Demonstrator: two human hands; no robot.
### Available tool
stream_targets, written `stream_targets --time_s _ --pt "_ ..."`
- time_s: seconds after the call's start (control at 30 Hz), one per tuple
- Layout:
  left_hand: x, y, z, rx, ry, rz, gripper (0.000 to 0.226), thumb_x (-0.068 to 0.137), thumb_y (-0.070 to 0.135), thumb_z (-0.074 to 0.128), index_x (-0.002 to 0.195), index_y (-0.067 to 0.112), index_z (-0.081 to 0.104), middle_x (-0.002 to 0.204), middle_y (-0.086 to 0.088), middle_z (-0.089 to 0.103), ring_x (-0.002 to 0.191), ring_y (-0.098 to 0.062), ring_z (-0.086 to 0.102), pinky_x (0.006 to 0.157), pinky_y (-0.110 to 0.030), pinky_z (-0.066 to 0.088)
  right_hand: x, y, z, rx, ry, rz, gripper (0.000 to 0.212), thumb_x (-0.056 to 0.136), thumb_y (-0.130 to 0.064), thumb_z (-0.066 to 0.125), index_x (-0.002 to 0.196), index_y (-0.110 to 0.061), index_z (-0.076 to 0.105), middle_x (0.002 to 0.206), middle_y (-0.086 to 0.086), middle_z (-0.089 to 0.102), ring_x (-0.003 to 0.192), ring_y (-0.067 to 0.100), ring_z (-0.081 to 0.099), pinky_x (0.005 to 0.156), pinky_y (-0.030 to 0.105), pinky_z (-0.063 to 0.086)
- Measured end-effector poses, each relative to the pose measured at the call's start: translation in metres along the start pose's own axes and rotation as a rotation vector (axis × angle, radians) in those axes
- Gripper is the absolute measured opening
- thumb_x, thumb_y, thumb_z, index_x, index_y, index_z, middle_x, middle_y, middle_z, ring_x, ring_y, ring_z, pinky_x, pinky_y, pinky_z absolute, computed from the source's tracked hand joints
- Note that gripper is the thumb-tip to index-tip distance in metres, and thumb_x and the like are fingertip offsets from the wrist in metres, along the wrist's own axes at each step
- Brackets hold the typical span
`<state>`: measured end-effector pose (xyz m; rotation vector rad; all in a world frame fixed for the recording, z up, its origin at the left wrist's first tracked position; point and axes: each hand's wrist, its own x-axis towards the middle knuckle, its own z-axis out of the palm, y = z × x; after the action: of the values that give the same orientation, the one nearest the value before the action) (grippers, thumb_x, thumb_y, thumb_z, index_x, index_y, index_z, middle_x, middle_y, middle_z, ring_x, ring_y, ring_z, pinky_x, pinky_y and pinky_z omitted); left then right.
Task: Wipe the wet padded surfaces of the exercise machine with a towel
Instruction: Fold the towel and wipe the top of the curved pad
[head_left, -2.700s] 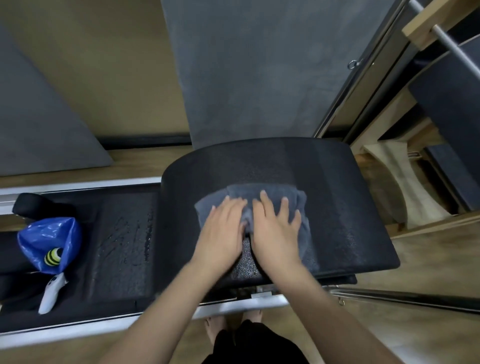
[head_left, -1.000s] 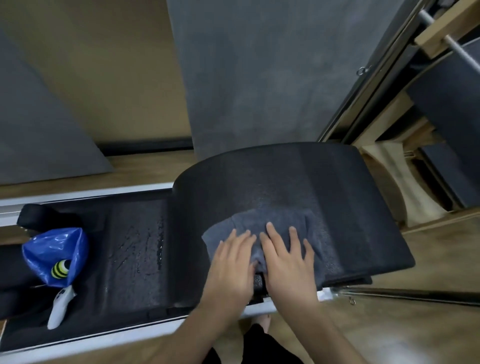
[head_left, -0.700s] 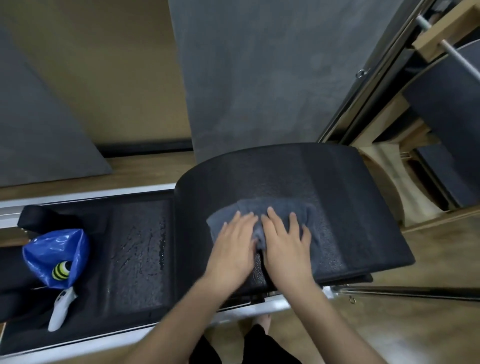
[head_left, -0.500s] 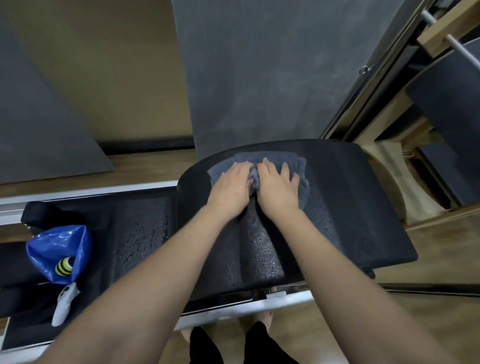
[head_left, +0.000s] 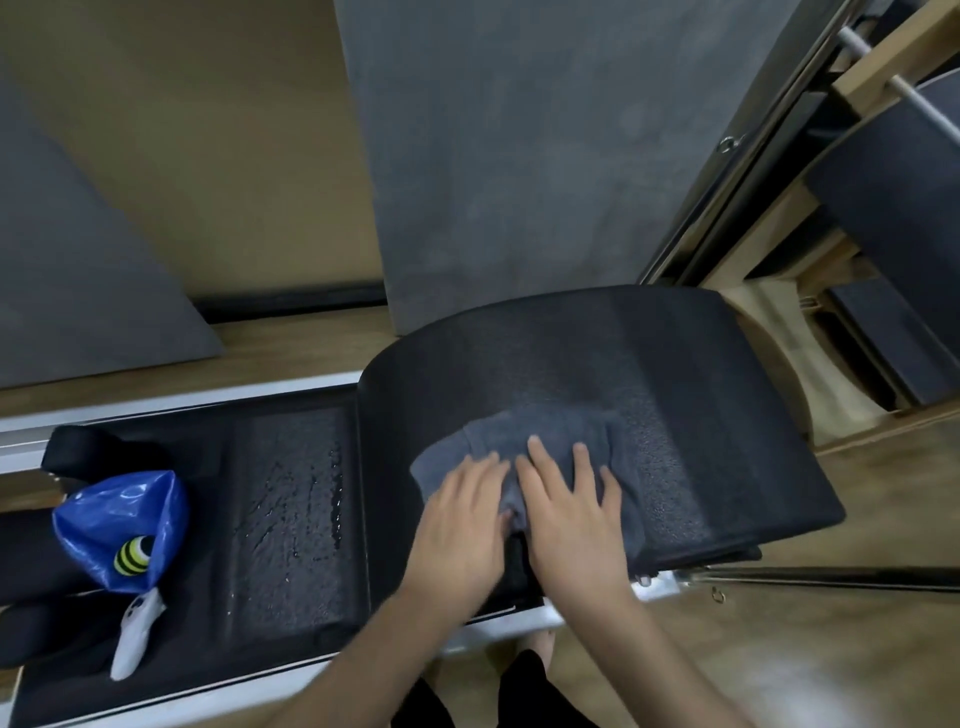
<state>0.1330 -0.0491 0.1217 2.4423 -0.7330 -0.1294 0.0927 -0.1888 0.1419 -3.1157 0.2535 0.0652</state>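
Observation:
A grey towel lies bunched on the near half of a black curved pad of the exercise machine. My left hand and my right hand press flat on the towel side by side, fingers spread and pointing away from me. To the left, a lower flat black pad carries streaks and beads of water. Droplets also glisten on the curved pad right of the towel.
A blue plastic bag with a yellow-and-black striped object inside sits on the flat pad's left end, beside a white spray-bottle nozzle. Grey wall panels stand behind. Wooden and metal equipment crowds the right. My feet show below.
Both hands have pulled the towel back from the far top of the curved pad to its near half.

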Motion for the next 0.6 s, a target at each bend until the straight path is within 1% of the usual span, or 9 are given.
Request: stream_targets --time_s 0.1,0.13,0.2,0.27,0.33,0.4,0.43,0.5,0.6 --pt "-0.029 0.003 0.009 -0.009 0.030 0.054 0.044 0.098 0.031 0.042 0.134 0.009 0.054 0.139 -0.007 0.057 0.131 -0.028 0.052 0.106 -0.039 0.036 -0.032 -0.001 0.011 -0.005 -0.016 0.002 0.061 0.078 -0.027 0.073 0.134 -0.020 0.048 0.149 -0.001 0.048 0.130 0.046 0.045 0.095 0.061 0.044" --pt "-0.029 0.003 0.011 -0.008 0.028 0.070 0.044 0.097 0.031 0.042 0.133 0.009 0.055 0.138 -0.007 0.058 0.131 -0.028 0.052 0.106 -0.040 0.038 -0.034 -0.001 0.011 -0.011 -0.019 0.009 0.059 0.079 -0.029 0.071 0.134 -0.020 0.050 0.150 -0.001 0.047 0.131 0.045 0.045 0.095 0.061 0.044" --pt "-0.017 0.003 0.009 -0.016 0.005 0.072 0.047 0.097 0.032 0.040 0.134 0.009 0.056 0.139 -0.006 0.058 0.133 -0.027 0.051 0.107 -0.042 0.044 -0.027 0.002 0.009 0.000 -0.022 0.041 0.057 0.080 -0.030 0.076 0.132 -0.021 0.055 0.148 -0.002 0.049 0.130 0.044 0.047 0.094 0.060 0.044" --pt "0.010 0.003 0.005 -0.038 -0.057 0.058 0.052 0.097 0.032 0.033 0.139 0.008 0.053 0.143 -0.008 0.054 0.137 -0.029 0.046 0.110 -0.046 0.041 -0.006 0.007 0.002 0.017 -0.023 0.066 0.060 0.077 -0.027 0.080 0.132 -0.020 0.055 0.146 0.000 0.051 0.127 0.045 0.049 0.093 0.059 0.046" --pt "0.045 0.005 0.000 -0.052 -0.136 0.033 0.056 0.098 0.034 0.027 0.146 0.009 0.042 0.151 -0.008 0.045 0.145 -0.029 0.034 0.115 -0.047 0.033 0.024 0.016 -0.006 0.025 -0.023 0.078 0.057 0.082 -0.024 0.073 0.135 -0.019 0.053 0.149 0.001 0.049 0.129 0.046 0.047 0.095 0.061 0.044" --pt "0.087 0.007 -0.004 -0.025 -0.169 0.014 0.052 0.101 0.029 0.033 0.149 0.011 0.036 0.155 -0.007 0.039 0.147 -0.029 0.027 0.117 -0.048 0.028 0.060 0.027 -0.016 0.046 -0.048 0.112 0.052 0.090 -0.025 0.061 0.140 -0.021 0.046 0.155 0.000 0.040 0.136 0.044 0.039 0.103 0.060 0.036" --pt "0.108 0.008 -0.007 -0.006 -0.164 0.011 0.049 0.102 0.026 0.038 0.148 0.012 0.036 0.155 -0.007 0.039 0.147 -0.029 0.028 0.116 -0.049 0.029 0.079 0.033 -0.019 0.060 -0.060 0.130 0.050 0.093 -0.025 0.056 0.142 -0.022 0.042 0.158 -0.001 0.035 0.139 0.043 0.033 0.106 0.059 0.031" --pt "0.148 0.010 -0.014 0.005 -0.152 -0.005 0.038 0.100 0.022 0.042 0.137 0.016 0.044 0.146 -0.008 0.047 0.141 -0.031 0.036 0.111 -0.052 0.033 0.116 0.044 -0.025 0.095 -0.079 0.142 0.049 0.096 -0.025 0.050 0.143 -0.024 0.038 0.161 -0.003 0.027 0.144 0.040 0.025 0.110 0.058 0.025" --pt "0.185 0.013 -0.018 -0.002 -0.158 -0.052 0.018 0.097 0.020 0.043 0.113 0.017 0.051 0.124 -0.008 0.057 0.122 -0.031 0.048 0.100 -0.055 0.040 0.154 0.053 -0.033 0.174 -0.117 0.145 0.049 0.096 -0.023 0.047 0.144 -0.024 0.037 0.161 -0.004 0.026 0.145 0.038 0.021 0.110 0.058 0.023"
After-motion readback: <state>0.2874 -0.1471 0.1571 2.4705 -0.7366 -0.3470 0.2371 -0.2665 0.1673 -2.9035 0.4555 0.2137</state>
